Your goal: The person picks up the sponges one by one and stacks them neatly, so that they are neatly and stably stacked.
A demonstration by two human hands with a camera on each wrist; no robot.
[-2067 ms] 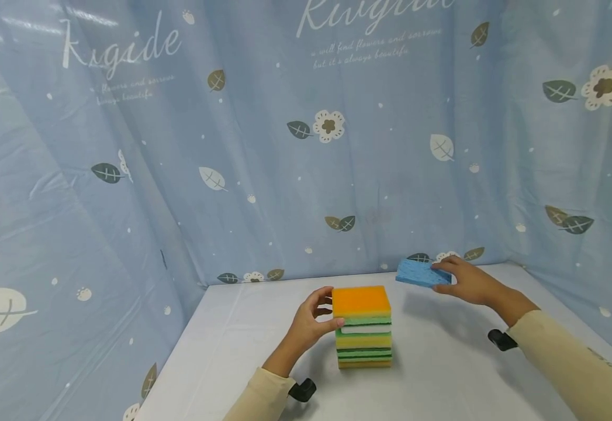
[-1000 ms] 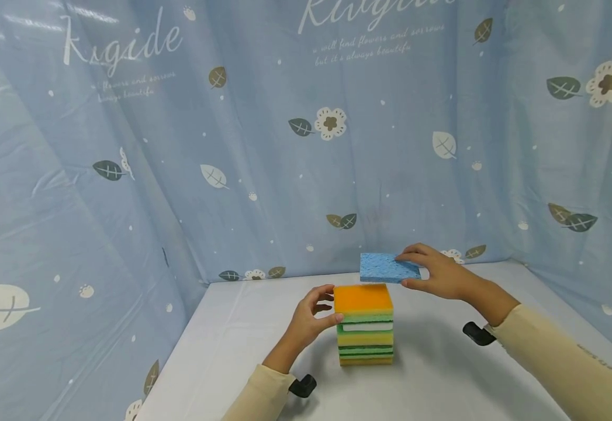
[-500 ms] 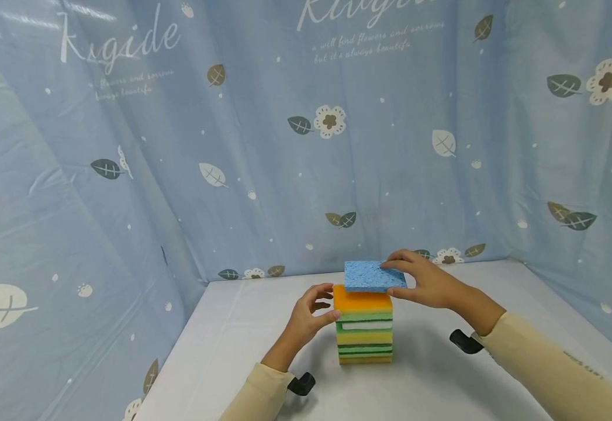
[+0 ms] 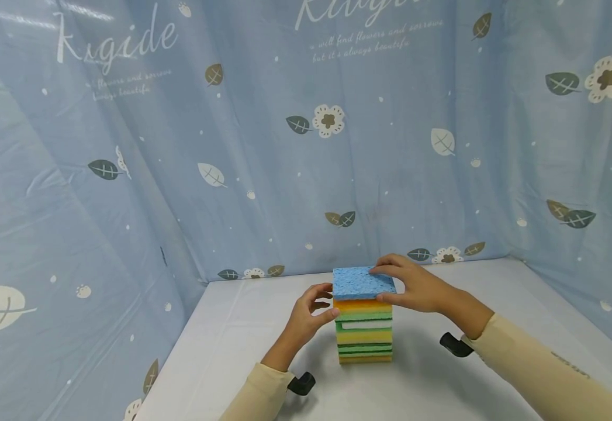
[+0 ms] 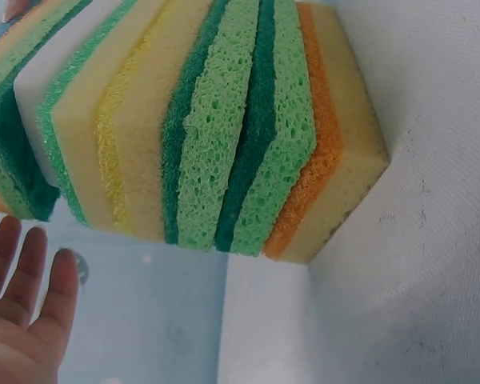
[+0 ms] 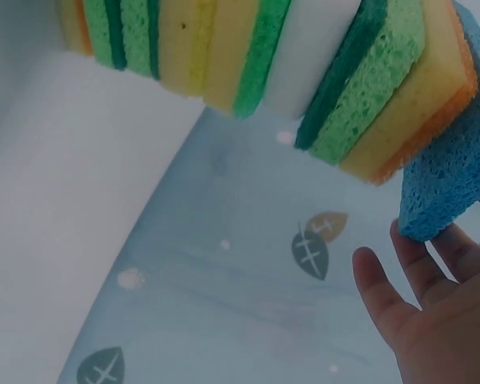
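Note:
A stack of several sponges [image 4: 365,337] in green, yellow and white stands upright on the table. My right hand [image 4: 416,286] pinches a blue sponge [image 4: 358,282] by its right end, thumb at the near edge and fingers on the top and far side. That sponge lies over the orange-faced sponge [image 4: 358,306] at the top of the stack, nearly lined up with it. At the upper left corner is my left hand [image 4: 308,318], thumb at the front edge and relaxed fingers along the side. In the left wrist view, the left fingers [image 5: 58,300] extend beside the layers.
White cloth covers the table [image 4: 242,327] around the stack. Behind it hangs a blue curtain [image 4: 263,222] printed with leaves and flowers, which also runs down both sides. Black wrist mounts [image 4: 302,384] stick out at both sleeves.
My right hand has carried the blue sponge leftward from the stack's right, then down over its top. My left hand has stayed at the stack's upper left corner.

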